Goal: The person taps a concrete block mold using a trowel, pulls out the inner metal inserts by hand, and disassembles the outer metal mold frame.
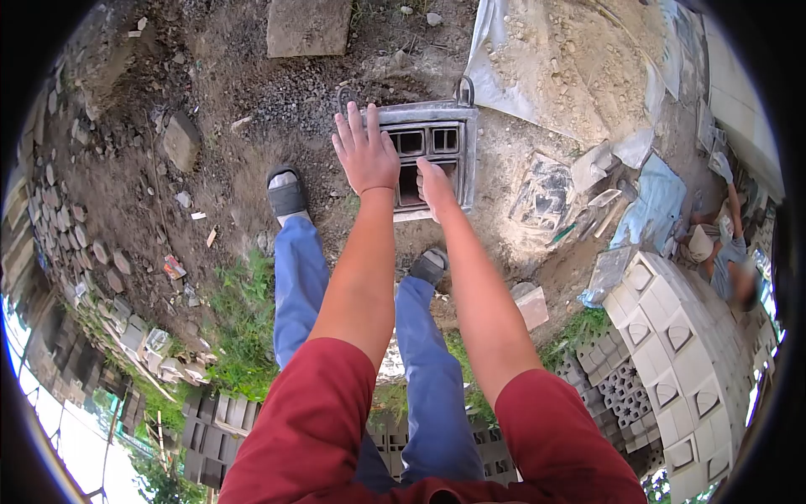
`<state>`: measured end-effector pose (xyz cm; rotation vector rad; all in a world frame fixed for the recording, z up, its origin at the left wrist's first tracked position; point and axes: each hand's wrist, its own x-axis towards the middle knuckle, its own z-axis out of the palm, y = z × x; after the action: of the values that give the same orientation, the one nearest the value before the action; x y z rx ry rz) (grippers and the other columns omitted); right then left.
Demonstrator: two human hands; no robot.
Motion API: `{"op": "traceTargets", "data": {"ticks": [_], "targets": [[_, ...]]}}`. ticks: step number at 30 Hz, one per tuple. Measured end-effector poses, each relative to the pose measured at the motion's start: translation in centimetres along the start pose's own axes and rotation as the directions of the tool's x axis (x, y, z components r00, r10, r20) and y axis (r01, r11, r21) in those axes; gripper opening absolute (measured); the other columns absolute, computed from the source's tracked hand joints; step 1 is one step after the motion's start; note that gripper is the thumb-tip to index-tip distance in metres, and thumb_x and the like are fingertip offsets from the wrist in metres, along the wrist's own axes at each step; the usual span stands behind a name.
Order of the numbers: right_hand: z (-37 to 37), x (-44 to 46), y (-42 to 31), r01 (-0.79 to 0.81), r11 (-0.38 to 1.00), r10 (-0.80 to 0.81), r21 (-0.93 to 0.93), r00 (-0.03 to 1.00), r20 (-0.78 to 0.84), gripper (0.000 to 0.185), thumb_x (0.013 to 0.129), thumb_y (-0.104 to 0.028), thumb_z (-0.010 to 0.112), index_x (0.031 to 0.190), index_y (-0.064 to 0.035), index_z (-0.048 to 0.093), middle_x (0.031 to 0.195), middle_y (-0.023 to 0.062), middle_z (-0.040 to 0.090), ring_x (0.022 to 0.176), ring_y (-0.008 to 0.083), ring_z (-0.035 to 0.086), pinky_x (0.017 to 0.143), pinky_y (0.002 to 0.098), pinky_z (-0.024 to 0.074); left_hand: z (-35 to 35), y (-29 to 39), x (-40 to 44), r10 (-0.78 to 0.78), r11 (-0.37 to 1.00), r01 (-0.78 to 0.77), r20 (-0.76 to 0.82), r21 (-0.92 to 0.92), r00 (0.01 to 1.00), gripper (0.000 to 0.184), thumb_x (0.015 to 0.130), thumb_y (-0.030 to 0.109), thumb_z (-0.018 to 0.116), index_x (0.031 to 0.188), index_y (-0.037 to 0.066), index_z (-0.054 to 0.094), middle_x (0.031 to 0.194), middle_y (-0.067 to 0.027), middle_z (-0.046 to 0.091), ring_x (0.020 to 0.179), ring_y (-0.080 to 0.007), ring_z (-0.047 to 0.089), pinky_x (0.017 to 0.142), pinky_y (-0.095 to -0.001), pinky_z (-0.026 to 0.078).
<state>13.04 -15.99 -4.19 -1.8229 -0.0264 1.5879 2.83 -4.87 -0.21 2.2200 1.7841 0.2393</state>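
Note:
A grey metal block mould (472,160) lies on the ground in front of my feet. It has several rectangular openings, and a loop handle (466,89) rises at its far right corner. My left hand (368,153) is open, palm down, fingers spread over the mould's left side; whether it touches the metal I cannot tell. Over the near part of the mould my right hand (434,188) is closed, its fingers curled. What it grips, if anything, is hidden beneath it.
A sand heap (579,71) on white sheeting spreads at the far right. Hand tools (606,215) lie near a blue sheet (651,197). Stacked concrete blocks (672,361) stand at the right, near another person (726,252). A flat slab (308,27) lies beyond the mould.

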Motion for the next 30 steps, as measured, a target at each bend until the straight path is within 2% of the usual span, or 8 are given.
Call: {"op": "traceTargets", "data": {"ticks": [3, 5, 8, 15, 19, 21, 22, 30], "targets": [[0.7, -1.3, -0.9, 0.000, 0.998, 0.001, 0.057, 1.000, -0.017, 0.044, 0.095, -0.038, 0.054, 0.065, -0.0069, 0.049, 0.057, 0.0010, 0.041, 0.052, 0.0158, 0.038, 0.053, 0.0381, 0.0317, 0.0, 0.1, 0.0, 0.006, 1.000, -0.006, -0.029, 0.001, 1.000, 0.054, 0.097, 0.025, 0.053, 0.150, 0.021, 0.045, 0.162, -0.0106, 0.033, 0.149, -0.0396, 0.029, 0.118, -0.0556, 0.029], [0.7, -2.8, -1.4, -0.023, 0.998, 0.024, 0.052, 1.000, -0.017, 0.037, 0.097, -0.033, 0.053, 0.066, -0.0217, 0.036, 0.056, -0.0099, 0.029, 0.043, 0.0062, 0.026, 0.042, 0.0290, 0.0204, 0.0, -0.3, 0.6, 0.023, 1.000, -0.023, -0.053, 0.004, 0.998, 0.053, 0.096, 0.024, 0.053, 0.149, 0.020, 0.047, 0.160, -0.0114, 0.036, 0.147, -0.0411, 0.032, 0.116, -0.0552, 0.032], [1.1, -4.4, -1.4, 0.089, 0.991, -0.100, -0.097, 0.988, -0.119, 0.037, 0.094, -0.033, 0.056, 0.063, -0.0193, 0.041, 0.054, -0.0076, 0.033, 0.042, 0.0082, 0.030, 0.041, 0.0302, 0.0232, 0.2, -0.2, -0.3, 0.030, 0.999, -0.033, -0.064, -0.043, 0.998, 0.052, 0.095, 0.024, 0.056, 0.147, 0.021, 0.049, 0.159, -0.0113, 0.038, 0.144, -0.0418, 0.036, 0.112, -0.0544, 0.037], [0.9, -4.7, -2.6, 0.006, 0.993, -0.001, 0.121, 0.999, -0.045, 0.040, 0.098, -0.036, 0.052, 0.063, -0.0216, 0.040, 0.055, -0.0080, 0.033, 0.044, 0.0073, 0.029, 0.043, 0.0284, 0.0230, -0.3, -0.3, 0.2, 0.058, 0.989, -0.065, -0.054, -0.132, 0.997, 0.049, 0.099, 0.018, 0.051, 0.148, 0.019, 0.049, 0.159, -0.0140, 0.038, 0.142, -0.0454, 0.038, 0.115, -0.0512, 0.037], [1.2, -3.3, -1.9, 0.051, 0.998, -0.056, -0.029, 0.982, -0.183, 0.045, 0.099, -0.039, 0.048, 0.060, -0.0199, 0.040, 0.054, -0.0061, 0.035, 0.046, 0.0084, 0.037, 0.046, 0.0306, 0.0282, -0.2, -0.5, 0.1, 0.067, 0.991, -0.075, -0.077, -0.107, 0.995, 0.050, 0.098, 0.019, 0.055, 0.147, 0.021, 0.048, 0.159, -0.0111, 0.038, 0.142, -0.0428, 0.039, 0.110, -0.0483, 0.041], [1.4, -2.2, -0.8, 0.075, 0.961, -0.155, -0.265, 0.943, -0.293, 0.063, 0.099, -0.043, 0.042, 0.076, 0.0119, 0.062, 0.077, 0.0345, 0.063, 0.083, 0.0517, 0.062, 0.082, 0.0528, 0.0459, -0.1, -0.7, 0.1, 0.073, 0.979, -0.083, -0.063, -0.185, 0.995, 0.048, 0.100, 0.018, 0.048, 0.148, 0.017, 0.047, 0.160, -0.0150, 0.036, 0.143, -0.0445, 0.036, 0.117, -0.0493, 0.035], [1.6, -3.0, -1.6, 0.086, 0.955, -0.172, -0.285, 0.940, -0.294, 0.063, 0.098, -0.042, 0.039, 0.079, 0.0133, 0.063, 0.087, 0.0399, 0.061, 0.095, 0.0556, 0.060, 0.087, 0.0557, 0.0449, -0.1, -0.7, 0.1, 0.075, 0.977, -0.086, -0.067, -0.196, 0.995, 0.049, 0.100, 0.017, 0.048, 0.149, 0.016, 0.047, 0.160, -0.0148, 0.036, 0.143, -0.0442, 0.036, 0.118, -0.0490, 0.034], [1.4, -3.6, -2.3, 0.096, 0.935, -0.220, -0.341, 0.912, -0.346, 0.059, 0.096, -0.038, 0.041, 0.078, 0.0124, 0.064, 0.084, 0.0392, 0.061, 0.091, 0.0564, 0.060, 0.086, 0.0564, 0.0462, 0.0, -1.0, 0.0, 0.085, 0.973, -0.097, -0.067, -0.208, 0.994, 0.050, 0.099, 0.016, 0.048, 0.149, 0.017, 0.047, 0.160, -0.0142, 0.035, 0.144, -0.0436, 0.035, 0.118, -0.0481, 0.033]]}}
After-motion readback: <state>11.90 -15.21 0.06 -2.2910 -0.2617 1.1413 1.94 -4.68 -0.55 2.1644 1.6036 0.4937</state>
